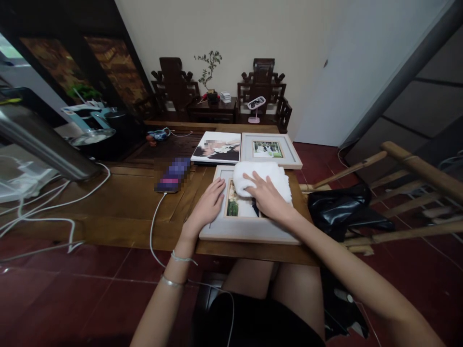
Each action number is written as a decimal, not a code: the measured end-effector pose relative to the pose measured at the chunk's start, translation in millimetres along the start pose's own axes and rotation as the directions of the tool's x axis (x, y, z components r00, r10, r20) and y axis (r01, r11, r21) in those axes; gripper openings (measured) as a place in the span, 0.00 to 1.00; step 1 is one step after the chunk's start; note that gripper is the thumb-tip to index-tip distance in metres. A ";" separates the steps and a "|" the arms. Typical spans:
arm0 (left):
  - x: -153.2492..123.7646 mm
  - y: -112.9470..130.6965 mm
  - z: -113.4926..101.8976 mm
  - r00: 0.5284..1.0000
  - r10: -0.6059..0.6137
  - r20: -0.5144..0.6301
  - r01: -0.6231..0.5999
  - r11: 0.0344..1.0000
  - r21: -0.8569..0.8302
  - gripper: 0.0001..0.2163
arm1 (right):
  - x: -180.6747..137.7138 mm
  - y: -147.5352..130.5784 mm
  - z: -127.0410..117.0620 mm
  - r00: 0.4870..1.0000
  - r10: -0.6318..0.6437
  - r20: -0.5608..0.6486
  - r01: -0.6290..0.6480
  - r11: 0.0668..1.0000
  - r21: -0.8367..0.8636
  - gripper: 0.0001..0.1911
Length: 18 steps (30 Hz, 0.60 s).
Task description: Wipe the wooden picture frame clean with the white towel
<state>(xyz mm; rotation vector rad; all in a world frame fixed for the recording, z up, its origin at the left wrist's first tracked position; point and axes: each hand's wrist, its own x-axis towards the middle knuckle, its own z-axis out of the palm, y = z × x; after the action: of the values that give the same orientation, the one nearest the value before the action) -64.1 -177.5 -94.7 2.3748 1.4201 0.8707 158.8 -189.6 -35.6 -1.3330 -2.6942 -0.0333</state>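
Observation:
A white picture frame [246, 232] lies flat at the near edge of a low wooden table [123, 202]. My left hand [208, 205] rests flat on the frame's left border, fingers stretched out. My right hand [265, 195] presses a white cloth [269, 174] onto the glass near the frame's top, fingers spread over the cloth. The photo under the glass is partly hidden by the cloth and hand.
Behind lie a second white frame [271, 150] and a photo print [217, 147]. A phone [172, 174] on a white cable [154, 231] sits to the left. A black bag [343, 209] hangs on a bamboo chair [405, 193] at right. Carved chairs stand against the far wall.

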 end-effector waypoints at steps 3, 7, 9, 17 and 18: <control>-0.3 -0.2 -0.1 1.000 0.004 -0.002 -0.004 1.000 -0.006 0.21 | 13.8 5.8 4.8 0.999 -0.002 -0.038 -0.001 0.997 -0.080 0.32; -0.3 -0.3 0.3 1.000 0.007 -0.004 -0.007 1.000 -0.014 0.21 | 11.6 -0.5 9.7 1.000 -0.024 0.014 0.025 0.993 -0.116 0.28; -0.2 -0.8 1.1 1.000 0.010 -0.006 -0.010 1.000 -0.010 0.21 | 3.7 -8.1 6.8 0.997 -0.021 0.074 0.029 0.995 -0.100 0.27; 0.2 -1.2 2.8 1.000 0.014 -0.024 -0.014 1.000 0.005 0.21 | -52.1 -46.1 -30.2 0.946 -0.197 0.256 0.182 0.980 0.081 0.26; 0.3 -0.7 2.5 1.000 0.014 -0.024 -0.014 1.000 0.008 0.21 | -58.4 -49.3 -33.2 0.938 -0.225 0.262 0.206 0.974 0.100 0.26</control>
<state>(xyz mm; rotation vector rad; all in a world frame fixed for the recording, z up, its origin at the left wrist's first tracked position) -63.0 -176.7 -96.9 2.3904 1.4197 0.9016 158.4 -268.3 -8.4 -1.0863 -3.0271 0.2392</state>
